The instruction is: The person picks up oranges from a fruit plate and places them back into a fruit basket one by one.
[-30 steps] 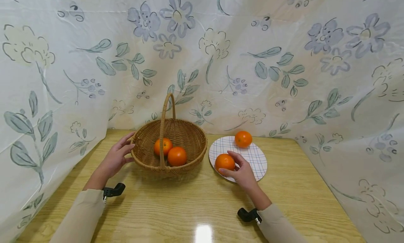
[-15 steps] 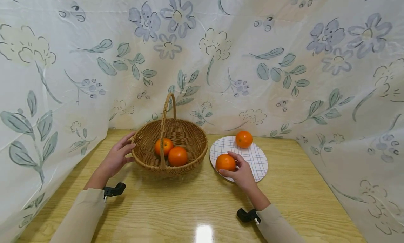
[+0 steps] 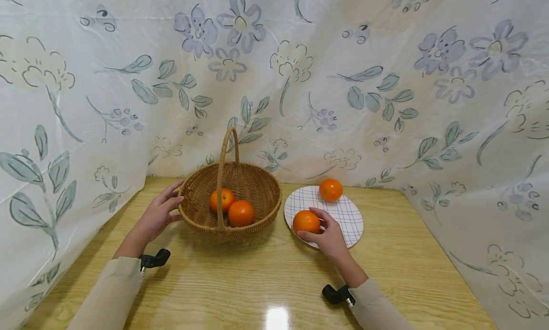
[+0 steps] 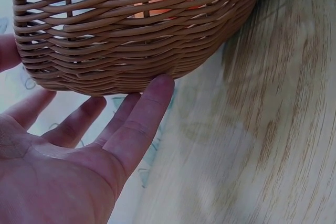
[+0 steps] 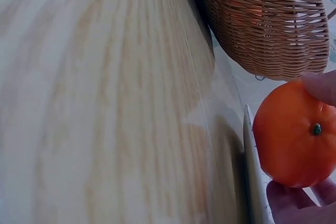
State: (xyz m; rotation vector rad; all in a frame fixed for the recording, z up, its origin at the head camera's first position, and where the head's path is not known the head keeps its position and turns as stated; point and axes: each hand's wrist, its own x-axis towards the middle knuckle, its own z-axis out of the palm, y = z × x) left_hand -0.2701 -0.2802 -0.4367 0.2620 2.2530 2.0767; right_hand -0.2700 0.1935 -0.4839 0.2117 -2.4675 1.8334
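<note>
plainly, the right hand [image 3: 331,235] pinched the front fruit [image 3: 305,221], right of the basket [image 3: 262,192], which the left hand [image 3: 157,216] touched, fingers extended.

Left arm [image 3: 107,292] reaches forward, left hand [image 3: 158,215] with fingers [image 4: 84,119] spread and nearly straight, while right arm [image 3: 377,302] angles forward and inward, right hand [image 3: 331,234] curved in a grip, thumb [image 3: 310,235] opposing fingers.

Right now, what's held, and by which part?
The right grip holds the nearer orange fruit at the checked plate by opposite sides; the left grip only touches the wicker basket.
</note>
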